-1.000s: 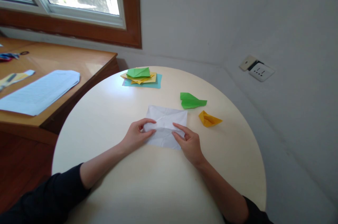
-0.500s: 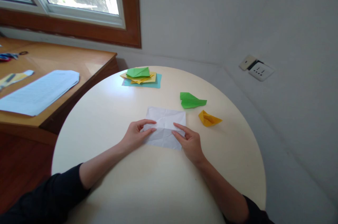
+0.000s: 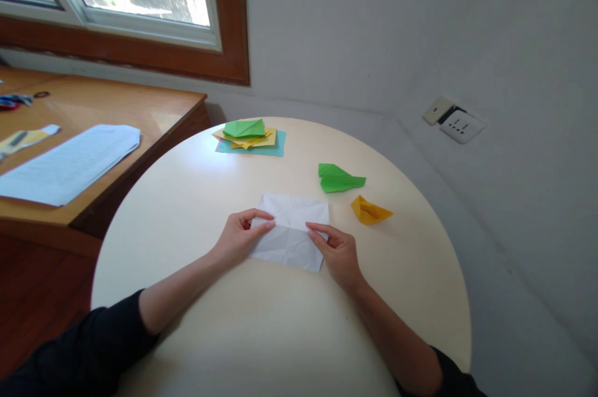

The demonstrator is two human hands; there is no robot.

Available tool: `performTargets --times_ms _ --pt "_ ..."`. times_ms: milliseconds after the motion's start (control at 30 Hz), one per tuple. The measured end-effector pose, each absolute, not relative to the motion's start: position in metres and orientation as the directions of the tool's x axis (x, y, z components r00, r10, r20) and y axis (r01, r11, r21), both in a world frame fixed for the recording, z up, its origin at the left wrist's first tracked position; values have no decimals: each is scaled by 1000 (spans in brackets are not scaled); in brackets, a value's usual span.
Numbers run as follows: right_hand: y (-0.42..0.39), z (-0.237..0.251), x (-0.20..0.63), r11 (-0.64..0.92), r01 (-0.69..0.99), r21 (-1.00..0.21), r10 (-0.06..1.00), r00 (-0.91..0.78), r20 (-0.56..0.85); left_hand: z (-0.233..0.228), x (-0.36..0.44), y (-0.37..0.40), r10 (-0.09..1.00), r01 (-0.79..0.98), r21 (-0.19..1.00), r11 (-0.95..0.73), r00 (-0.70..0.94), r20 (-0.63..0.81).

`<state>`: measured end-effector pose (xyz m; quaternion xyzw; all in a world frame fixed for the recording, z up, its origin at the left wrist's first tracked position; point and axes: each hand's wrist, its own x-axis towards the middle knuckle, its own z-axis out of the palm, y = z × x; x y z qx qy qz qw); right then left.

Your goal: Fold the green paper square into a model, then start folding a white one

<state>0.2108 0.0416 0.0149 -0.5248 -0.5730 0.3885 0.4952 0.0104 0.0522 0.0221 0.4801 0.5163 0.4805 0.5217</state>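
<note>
A creased white sheet of paper (image 3: 292, 247) lies in front of me on the round table, its folds crossing near the middle. At its left side my left hand (image 3: 243, 235) pinches the paper between thumb and index finger along the crosswise crease. Opposite it, my right hand (image 3: 334, 250) pinches the same crease, thumb and index close together. Beyond the right hand sits a yellow folded paper boat (image 3: 370, 210). A green folded paper plane (image 3: 340, 179) rests a little farther back.
The round cream table (image 3: 187, 197) carries a stack of coloured papers (image 3: 266, 143) at its far edge. On the left, a wooden desk (image 3: 154, 101) holds printed sheets (image 3: 75, 163) and scissors (image 3: 18, 100). A wall with a socket (image 3: 461, 125) stands at the right.
Both hands have brought thumb and index finger closer together on the paper, raising its crosswise crease slightly. The sheet has shifted slightly toward me.
</note>
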Motion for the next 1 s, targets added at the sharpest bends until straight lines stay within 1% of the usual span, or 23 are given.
performTargets --times_ms 167,300,467,567,667,800,1000 --pt "41 16 209 138 167 -976 988 39 147 26 14 50 984 -159 972 175 37 -172" --pt "41 17 208 96 109 -989 994 33 100 28 16 47 971 -250 938 240 70 -230" --pt "41 17 206 89 70 -994 996 1 89 29 17 45 958 -323 903 285 131 -256" --pt "41 15 206 57 17 -998 998 -20 57 28 18 45 953 -362 883 299 160 -257" --pt "40 13 206 13 -32 -999 999 -28 14 29 19 45 951 -375 876 305 169 -258" --pt "39 15 205 -26 -54 -998 999 -37 -24 29 20 43 950 -363 881 302 191 -246" --pt "38 16 202 -66 -102 -993 996 -59 -60 28 22 41 957 -302 912 277 169 -235"
